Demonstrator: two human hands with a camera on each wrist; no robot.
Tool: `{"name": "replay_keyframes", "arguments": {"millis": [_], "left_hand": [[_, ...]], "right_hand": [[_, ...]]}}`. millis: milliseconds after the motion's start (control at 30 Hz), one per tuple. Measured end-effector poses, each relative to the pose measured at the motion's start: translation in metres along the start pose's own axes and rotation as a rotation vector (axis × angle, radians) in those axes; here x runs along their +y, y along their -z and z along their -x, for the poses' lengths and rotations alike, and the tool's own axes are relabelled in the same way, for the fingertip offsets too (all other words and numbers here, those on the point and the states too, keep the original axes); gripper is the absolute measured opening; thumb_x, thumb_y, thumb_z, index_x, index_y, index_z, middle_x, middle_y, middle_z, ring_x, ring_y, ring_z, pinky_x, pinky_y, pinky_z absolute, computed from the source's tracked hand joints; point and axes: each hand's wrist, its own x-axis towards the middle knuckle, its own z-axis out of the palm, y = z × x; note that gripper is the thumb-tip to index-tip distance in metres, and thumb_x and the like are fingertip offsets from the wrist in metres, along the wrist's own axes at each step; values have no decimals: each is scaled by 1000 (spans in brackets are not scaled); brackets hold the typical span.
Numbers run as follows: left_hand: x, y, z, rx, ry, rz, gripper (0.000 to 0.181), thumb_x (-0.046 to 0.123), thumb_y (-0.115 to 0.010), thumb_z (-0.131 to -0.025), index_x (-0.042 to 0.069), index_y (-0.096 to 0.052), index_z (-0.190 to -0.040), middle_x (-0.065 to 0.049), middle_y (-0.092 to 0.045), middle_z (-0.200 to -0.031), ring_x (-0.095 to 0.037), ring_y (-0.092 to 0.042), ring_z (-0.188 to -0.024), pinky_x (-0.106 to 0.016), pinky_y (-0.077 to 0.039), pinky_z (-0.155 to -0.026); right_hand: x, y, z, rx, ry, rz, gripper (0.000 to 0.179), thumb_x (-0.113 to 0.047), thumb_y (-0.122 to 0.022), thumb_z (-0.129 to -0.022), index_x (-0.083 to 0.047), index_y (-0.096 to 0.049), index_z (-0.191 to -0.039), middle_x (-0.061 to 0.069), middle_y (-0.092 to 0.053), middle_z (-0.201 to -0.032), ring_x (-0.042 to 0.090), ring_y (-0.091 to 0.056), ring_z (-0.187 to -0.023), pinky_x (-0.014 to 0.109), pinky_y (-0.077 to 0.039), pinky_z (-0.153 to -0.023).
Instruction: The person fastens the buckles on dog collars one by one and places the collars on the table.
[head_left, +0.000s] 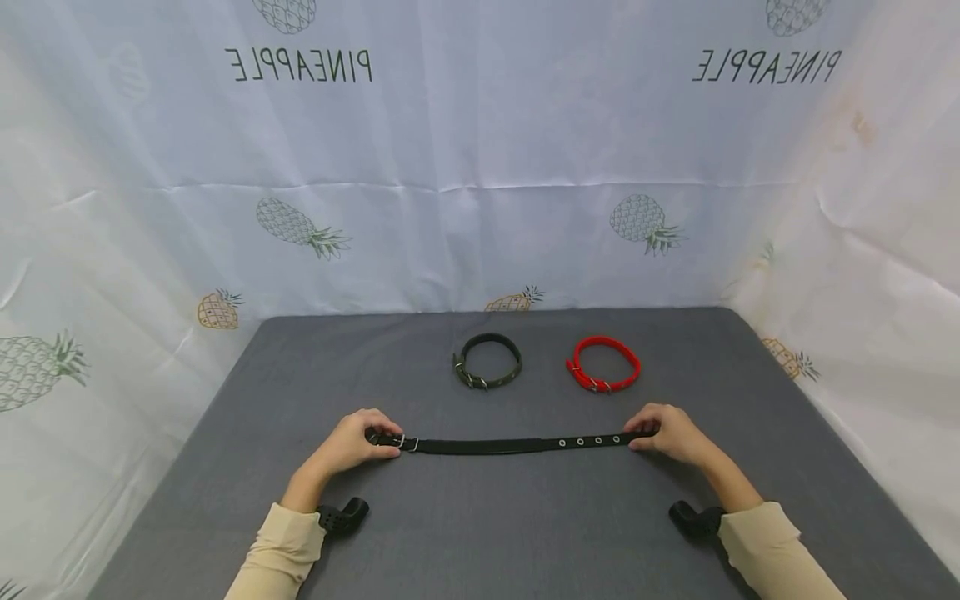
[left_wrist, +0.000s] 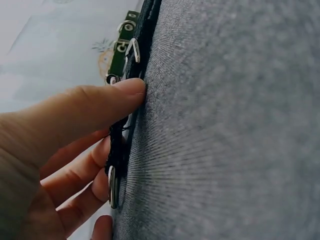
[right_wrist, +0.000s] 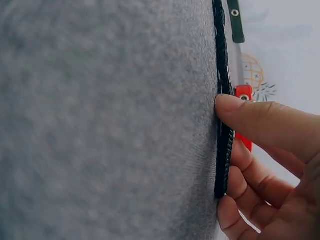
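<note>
A black collar (head_left: 480, 447) lies unbuckled and stretched nearly straight from side to side on the grey cloth. Its buckle end is pinched between the thumb and fingers of my left hand (head_left: 358, 442). In the left wrist view the thumb presses just below a metal loop (left_wrist: 134, 50), and a metal ring (left_wrist: 112, 187) shows near the fingertips. My right hand (head_left: 673, 433) pinches the other end, the one with several metal eyelets. The right wrist view shows the thumb on the strap's edge (right_wrist: 223, 150), fingers behind it.
Behind the black collar lie two collars buckled into rings: a dark green one (head_left: 487, 385) in the middle and a red one (head_left: 606, 387) to its right. The grey table (head_left: 480, 533) ends at a white pineapple-print curtain (head_left: 480, 242). Each wrist carries a black camera mount (head_left: 343, 517).
</note>
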Motion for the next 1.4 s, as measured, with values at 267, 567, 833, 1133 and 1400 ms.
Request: {"name": "replay_keyframes", "arguments": {"millis": [267, 567, 833, 1133, 1400], "left_hand": [[3, 5, -2, -68, 4, -3, 21, 20, -81, -77, 8, -73, -92, -4, -69, -87, -8, -57, -78, -22, -47, -70], [13, 20, -9, -95, 59, 169, 25, 18, -78, -80, 2, -67, -95, -13, -69, -92, 3, -58, -79, -19, -50, -69], [21, 37, -12, -126, 95, 352, 28, 19, -77, -82, 2, -63, -99, 0, -64, -88, -4, -62, -77, -26, -53, -71], [28, 43, -18, -16, 89, 446, 25, 17, -72, -87, 0, -58, -100, 13, -60, -83, -5, -62, -75, -29, -53, -70], [32, 37, -21, 177, 95, 340, 22, 22, -70, -89, 5, -69, -103, 0, -69, -75, -2, -58, -66, -24, -47, -64]], "right_hand": [[-1, 4, 0, -22, 29, 32, 15, -14, -80, -76, -7, -74, -88, 2, -65, -81, -5, -43, -68, 20, -40, -60], [-9, 22, -2, -27, -12, -16, 16, -15, -72, -85, -5, -72, -97, 10, -73, -95, -9, -55, -78, 20, -50, -68], [-13, 38, 2, 36, 12, -136, 23, -16, -60, -96, 1, -69, -107, 8, -74, -92, 3, -61, -73, 25, -51, -62], [-23, 48, 2, 135, 51, -232, 21, -10, -57, -96, 8, -68, -104, -31, -62, -73, 8, -57, -61, 25, -43, -54], [-33, 47, -5, 263, -64, -218, 24, -17, -64, -93, 5, -69, -100, -28, -59, -66, 6, -55, -58, 24, -42, -54]]}}
